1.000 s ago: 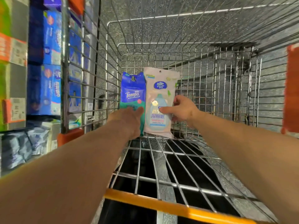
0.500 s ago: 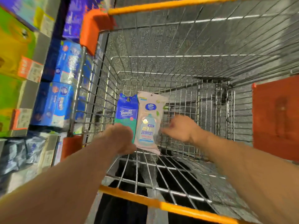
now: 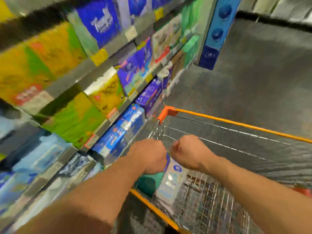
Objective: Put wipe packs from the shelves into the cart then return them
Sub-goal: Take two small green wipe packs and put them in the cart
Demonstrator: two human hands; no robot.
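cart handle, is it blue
No, the cart has an orange rail and an orange corner cap.

Two wipe packs hang side by side, apparently over the cart, shelves to its left.

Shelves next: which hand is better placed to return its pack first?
Probably left. The left hand and its green pack are nearer the shelves; the right hand and white pack sit farther away.

Head view looks down, tilted, close over cart beside shelves.
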